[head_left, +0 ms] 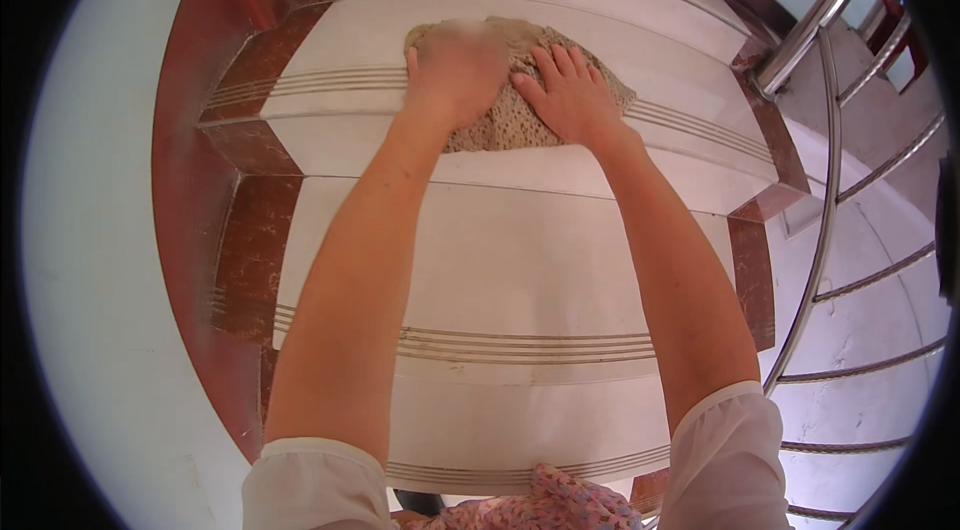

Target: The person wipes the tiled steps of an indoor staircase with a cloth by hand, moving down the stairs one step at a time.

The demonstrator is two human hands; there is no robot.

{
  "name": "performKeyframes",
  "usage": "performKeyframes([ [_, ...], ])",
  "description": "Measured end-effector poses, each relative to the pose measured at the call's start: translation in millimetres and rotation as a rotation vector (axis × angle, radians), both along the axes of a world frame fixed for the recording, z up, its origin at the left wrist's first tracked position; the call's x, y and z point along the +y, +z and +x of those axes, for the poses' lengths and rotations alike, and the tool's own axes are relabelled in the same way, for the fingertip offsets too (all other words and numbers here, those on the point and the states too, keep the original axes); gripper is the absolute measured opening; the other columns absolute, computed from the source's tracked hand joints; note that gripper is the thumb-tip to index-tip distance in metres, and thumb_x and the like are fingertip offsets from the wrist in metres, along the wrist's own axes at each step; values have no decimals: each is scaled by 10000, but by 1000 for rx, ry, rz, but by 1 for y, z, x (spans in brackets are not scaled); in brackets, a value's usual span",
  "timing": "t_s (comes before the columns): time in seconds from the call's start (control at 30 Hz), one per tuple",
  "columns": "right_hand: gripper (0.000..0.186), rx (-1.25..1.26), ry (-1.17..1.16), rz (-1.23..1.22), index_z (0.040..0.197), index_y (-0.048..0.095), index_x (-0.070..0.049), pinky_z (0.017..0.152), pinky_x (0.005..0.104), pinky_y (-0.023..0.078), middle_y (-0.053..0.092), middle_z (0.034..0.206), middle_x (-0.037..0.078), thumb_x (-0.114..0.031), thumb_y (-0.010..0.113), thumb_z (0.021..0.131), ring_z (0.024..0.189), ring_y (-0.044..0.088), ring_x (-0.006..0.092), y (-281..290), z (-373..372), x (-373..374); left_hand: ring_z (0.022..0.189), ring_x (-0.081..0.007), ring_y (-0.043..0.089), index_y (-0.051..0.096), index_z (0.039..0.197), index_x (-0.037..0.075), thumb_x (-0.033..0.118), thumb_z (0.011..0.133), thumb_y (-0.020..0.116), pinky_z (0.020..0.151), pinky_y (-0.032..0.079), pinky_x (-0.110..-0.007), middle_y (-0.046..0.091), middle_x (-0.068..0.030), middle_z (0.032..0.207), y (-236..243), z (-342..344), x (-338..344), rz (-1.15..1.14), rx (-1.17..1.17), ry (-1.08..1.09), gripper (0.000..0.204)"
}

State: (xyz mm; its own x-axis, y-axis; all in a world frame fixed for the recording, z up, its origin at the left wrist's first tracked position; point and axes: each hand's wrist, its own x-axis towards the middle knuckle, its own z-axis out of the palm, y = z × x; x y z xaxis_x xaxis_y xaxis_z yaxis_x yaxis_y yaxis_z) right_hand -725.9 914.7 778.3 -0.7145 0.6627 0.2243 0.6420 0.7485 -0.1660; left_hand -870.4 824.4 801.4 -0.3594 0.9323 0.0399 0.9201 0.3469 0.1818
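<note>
A brown, pitted-looking cloth [510, 120] lies bunched over the edge of a pale stone step [480, 50], part of it hanging down the step's front face. Both my arms reach forward to it. My left hand [460, 70] rests on the cloth's left part, but a blur covers most of its fingers, so their pose is unclear. On the right part, my right hand [572, 95] lies palm down with its fingers spread, pressing on the fabric rather than wrapped round it.
Pale steps with grooved edges and reddish-brown side borders [255, 230] rise away from me. A red skirting [185, 230] and a white wall [90, 230] run along the left. On the right stands a metal railing [825, 180]. Floral fabric [560, 505] shows at the lower edge.
</note>
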Motion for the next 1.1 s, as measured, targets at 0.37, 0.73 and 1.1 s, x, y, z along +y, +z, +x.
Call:
performKeyframes([
  [0.37,627,56,-57,-30,1441,353,-111,1139,507,145,292,1510,197,-488,393,941,1418,203,387,-1,-3,-14,1441,-343,166,387,1442,295,475,942,393,1140,54,-578,241,-108,1554,-18,5,-14,158,39,17,532],
  [0.73,594,23,-181,-23,1441,351,-121,1143,501,141,285,1516,182,-461,389,955,1423,207,356,6,-34,8,1446,-326,151,385,1443,305,434,971,377,1138,60,-586,212,-102,1564,-11,-20,27,133,-1,-41,489],
  [1.1,521,57,-237,-76,1388,429,-119,1130,482,194,362,1472,129,-366,505,936,1397,267,325,24,-37,3,1399,-342,270,471,1390,218,349,932,513,1135,175,-552,321,-123,1512,-14,-33,44,261,-47,-139,477],
])
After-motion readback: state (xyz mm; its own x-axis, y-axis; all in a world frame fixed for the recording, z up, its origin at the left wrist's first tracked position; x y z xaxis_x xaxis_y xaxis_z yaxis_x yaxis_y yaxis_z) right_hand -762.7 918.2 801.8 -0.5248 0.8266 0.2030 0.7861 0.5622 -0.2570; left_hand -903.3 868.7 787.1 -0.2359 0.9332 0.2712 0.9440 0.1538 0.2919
